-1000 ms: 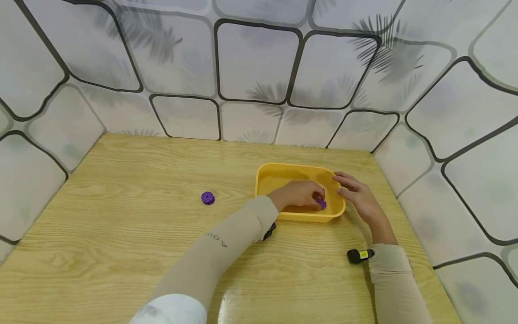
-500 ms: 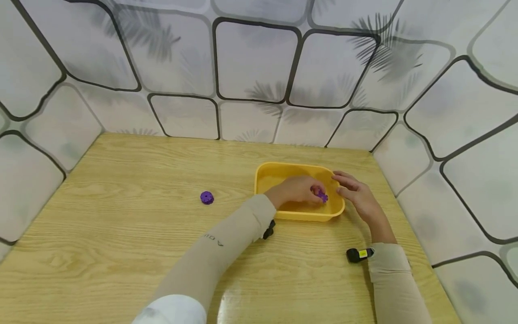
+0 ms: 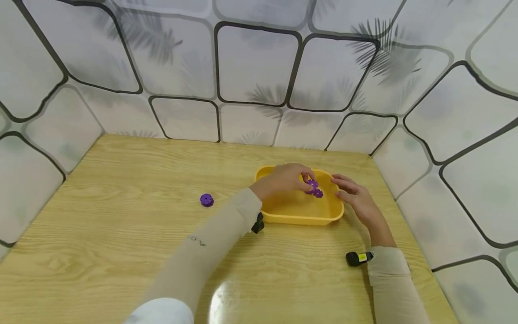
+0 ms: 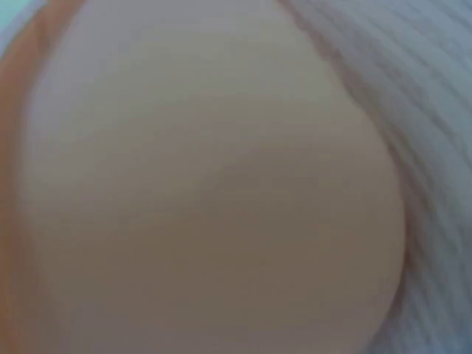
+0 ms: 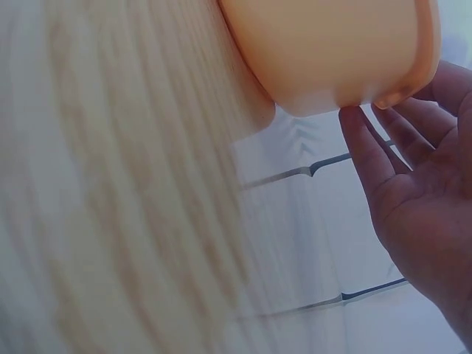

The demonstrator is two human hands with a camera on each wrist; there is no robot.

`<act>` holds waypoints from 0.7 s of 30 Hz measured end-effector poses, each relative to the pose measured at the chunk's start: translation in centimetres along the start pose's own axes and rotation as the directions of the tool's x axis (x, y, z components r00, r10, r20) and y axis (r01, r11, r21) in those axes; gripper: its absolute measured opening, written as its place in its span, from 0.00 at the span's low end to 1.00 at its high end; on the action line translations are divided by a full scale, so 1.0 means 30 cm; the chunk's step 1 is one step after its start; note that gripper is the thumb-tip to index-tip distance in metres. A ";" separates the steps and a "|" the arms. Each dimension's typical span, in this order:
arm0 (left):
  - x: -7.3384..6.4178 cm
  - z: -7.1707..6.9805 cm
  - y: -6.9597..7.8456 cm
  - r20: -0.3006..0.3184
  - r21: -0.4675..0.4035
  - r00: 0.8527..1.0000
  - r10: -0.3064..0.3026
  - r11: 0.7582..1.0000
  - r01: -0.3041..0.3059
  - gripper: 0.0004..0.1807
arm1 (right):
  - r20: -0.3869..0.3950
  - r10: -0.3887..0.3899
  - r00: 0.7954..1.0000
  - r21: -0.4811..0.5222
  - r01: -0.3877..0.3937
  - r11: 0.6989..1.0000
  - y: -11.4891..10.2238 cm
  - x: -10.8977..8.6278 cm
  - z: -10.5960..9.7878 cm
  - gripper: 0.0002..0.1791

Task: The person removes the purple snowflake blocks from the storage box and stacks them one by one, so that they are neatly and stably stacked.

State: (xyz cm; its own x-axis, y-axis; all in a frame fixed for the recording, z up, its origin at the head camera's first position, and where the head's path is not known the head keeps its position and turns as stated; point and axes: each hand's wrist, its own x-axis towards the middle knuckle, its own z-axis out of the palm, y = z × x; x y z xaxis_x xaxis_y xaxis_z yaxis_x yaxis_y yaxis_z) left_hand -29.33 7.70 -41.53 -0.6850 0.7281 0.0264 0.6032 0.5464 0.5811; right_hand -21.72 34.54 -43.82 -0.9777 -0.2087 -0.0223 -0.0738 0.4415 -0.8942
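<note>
My left hand (image 3: 283, 179) is over the yellow plastic bin (image 3: 299, 220), pinching purple flower-shaped plastic discs (image 3: 313, 186). At least two of these notched pieces show, side by side at the fingertips. Blurred skin of the left hand (image 4: 214, 177) fills most of the left wrist view, so its fingers are hidden there. At the bin's right end, my right hand (image 3: 360, 200) touches the rim with fairly straight fingers. In the right wrist view, the fingertips of the right hand (image 5: 420, 184) meet the outside of the bin (image 5: 332, 51).
Left of the bin, more purple notched discs (image 3: 207, 200) lie on the wood-grain table (image 3: 133, 216), seemingly stacked. Patterned white walls (image 3: 259, 67) stand behind the table and on both sides. A dark strapped device (image 3: 358, 258) sits at the right wrist.
My left hand has risen and moved back and left from the bin's right part, bringing the purple discs with it. My right hand keeps its place at the rim.
</note>
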 end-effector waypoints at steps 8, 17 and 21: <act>-0.111 -0.120 -0.074 -0.072 -0.034 0.996 -0.058 0.998 0.055 0.21 | 0.003 -0.011 1.000 0.002 0.011 1.000 0.003 -0.001 0.002 0.27; -0.307 -0.224 -0.165 -0.147 -0.040 0.978 -0.146 0.989 0.142 0.19 | 0.000 0.005 1.000 0.005 -0.005 1.000 -0.003 -0.004 0.003 0.28; -0.395 -0.240 -0.200 -0.175 -0.027 0.969 -0.177 0.984 0.175 0.18 | 0.000 0.014 1.000 0.001 -0.014 1.000 -0.009 -0.007 0.002 0.28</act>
State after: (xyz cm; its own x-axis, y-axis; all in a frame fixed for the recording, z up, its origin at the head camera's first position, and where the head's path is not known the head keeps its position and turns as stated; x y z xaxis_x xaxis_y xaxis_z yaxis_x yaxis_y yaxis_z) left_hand -27.77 -7.18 -39.46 -0.8415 0.5363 0.0650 0.4630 0.6540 0.5983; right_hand -21.48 34.40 -43.61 -0.9787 -0.2023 -0.0353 -0.0595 0.4438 -0.8942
